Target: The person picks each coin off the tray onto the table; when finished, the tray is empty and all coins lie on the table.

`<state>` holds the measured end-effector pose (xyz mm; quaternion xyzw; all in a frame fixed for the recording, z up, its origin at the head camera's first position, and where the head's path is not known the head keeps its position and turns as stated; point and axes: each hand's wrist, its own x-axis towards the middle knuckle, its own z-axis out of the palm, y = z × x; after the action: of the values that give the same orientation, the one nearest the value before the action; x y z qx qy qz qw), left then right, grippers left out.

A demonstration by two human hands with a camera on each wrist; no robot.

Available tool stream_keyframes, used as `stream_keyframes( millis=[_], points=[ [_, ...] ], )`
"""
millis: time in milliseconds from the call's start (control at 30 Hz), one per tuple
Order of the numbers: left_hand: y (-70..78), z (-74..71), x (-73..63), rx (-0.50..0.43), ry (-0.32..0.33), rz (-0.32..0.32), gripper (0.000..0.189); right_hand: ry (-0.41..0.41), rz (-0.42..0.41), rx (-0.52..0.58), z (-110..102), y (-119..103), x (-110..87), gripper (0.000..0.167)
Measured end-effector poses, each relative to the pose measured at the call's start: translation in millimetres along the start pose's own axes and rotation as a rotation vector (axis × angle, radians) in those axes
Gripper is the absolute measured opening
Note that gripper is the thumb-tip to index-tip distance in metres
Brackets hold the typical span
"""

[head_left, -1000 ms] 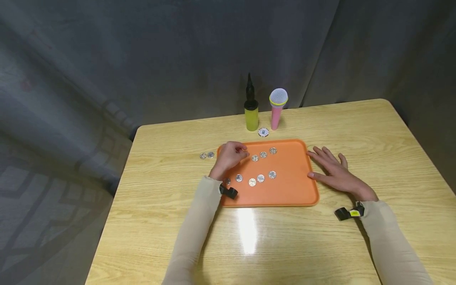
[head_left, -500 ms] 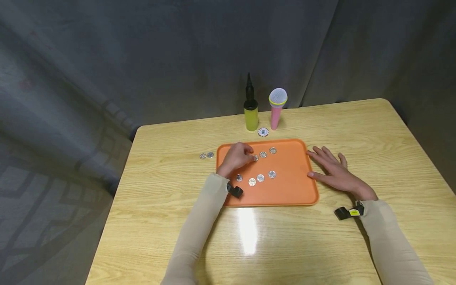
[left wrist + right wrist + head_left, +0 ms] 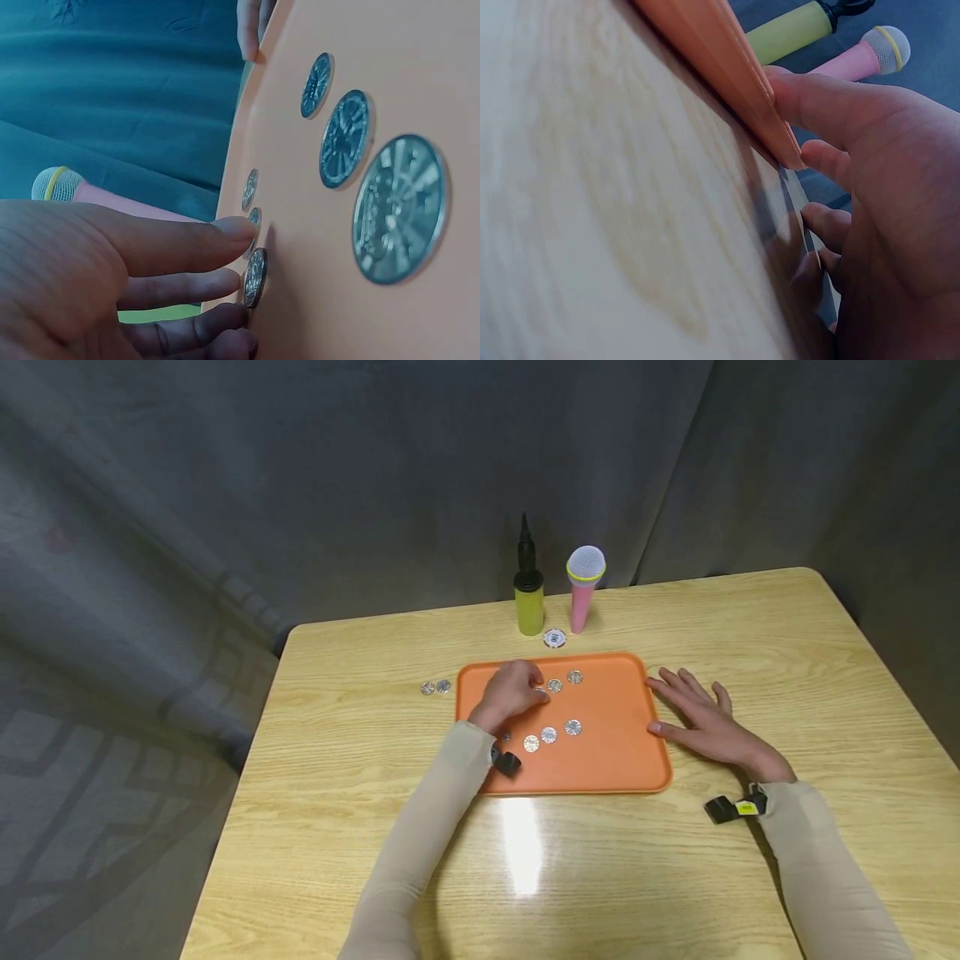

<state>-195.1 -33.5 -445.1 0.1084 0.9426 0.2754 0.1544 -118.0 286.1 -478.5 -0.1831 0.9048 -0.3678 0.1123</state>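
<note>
An orange tray (image 3: 618,760) lies on the wooden table with silver coins in two slanting rows. My left hand (image 3: 510,689) reaches over its upper row, thumb and fingers spread slightly apart. In the left wrist view the fingertips are right at the nearest coin (image 3: 255,277) of that row, and the thumb tip overlaps the coin (image 3: 253,232) beyond it. The lower row, with a large-looking coin (image 3: 399,210) nearest, lies to the side. My right hand (image 3: 701,727) has its fingers extended, thumb and index fingertips touching the tray's right edge.
Two more coins (image 3: 435,687) lie on the table left of the tray. Behind it stand a yellow-green hand pump (image 3: 529,610) with a black top and a pink toy microphone (image 3: 582,602). A white poker chip (image 3: 554,638) lies before them. Dark curtains hang beyond the table.
My left hand has moved right across the tray, from its left edge to over the upper row's nearest coin. The right hand and the coins have stayed put.
</note>
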Motion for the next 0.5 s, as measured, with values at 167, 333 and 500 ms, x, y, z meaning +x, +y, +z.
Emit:
stream_keyframes(
  millis=[167,333,500],
  points=[
    [2.2,2.7,1.1,0.019,0.012,0.008,0.010,0.001,-0.004,0.001,0.4,0.4,-0.3,0.075],
    [2.3,4.6,2.7,0.043,0.032,0.023,0.008,0.003,-0.007,0.006,0.5,1.5,-0.1,0.075],
    [2.0,5.4,3.1,0.062,0.050,0.030,0.005,0.000,-0.002,0.006,0.4,2.1,0.0,0.075]
  ],
)
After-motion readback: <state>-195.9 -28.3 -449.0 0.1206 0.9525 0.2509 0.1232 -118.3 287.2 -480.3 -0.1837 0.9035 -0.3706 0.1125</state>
